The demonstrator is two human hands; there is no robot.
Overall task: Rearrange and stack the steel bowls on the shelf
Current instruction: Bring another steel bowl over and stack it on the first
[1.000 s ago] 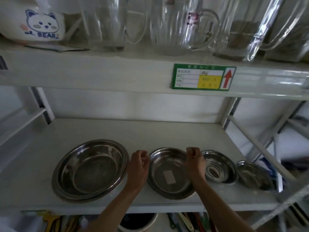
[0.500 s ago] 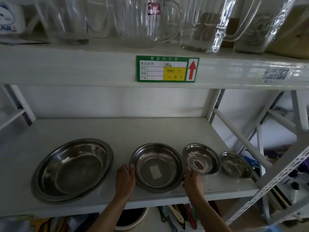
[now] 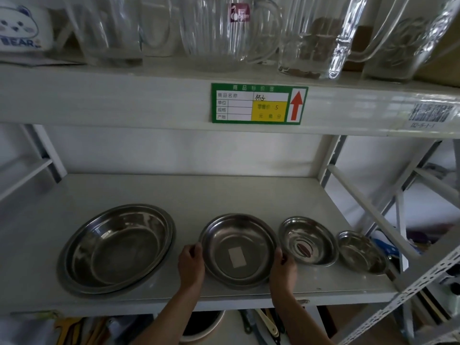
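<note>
Several steel bowls stand in a row on the white shelf [image 3: 174, 195], largest at the left. The large bowl [image 3: 117, 247] looks like two nested ones. To its right sits a medium bowl [image 3: 237, 250] with a pale sticker in its bottom. My left hand [image 3: 190, 263] grips its left rim and my right hand [image 3: 283, 268] grips its right rim. Right of it come a smaller bowl [image 3: 308, 241] and the smallest bowl [image 3: 362, 252].
The upper shelf [image 3: 149, 100] carries glass jugs [image 3: 219, 33] and a bear-printed bowl [image 3: 22, 28], with a green price label [image 3: 258, 103] on its edge. A slanted white brace [image 3: 373, 212] crosses at the right. Utensils [image 3: 261, 322] lie on the level below.
Both hands slid from the medium bowl's far rim to its sides and front. The view shifted right.
</note>
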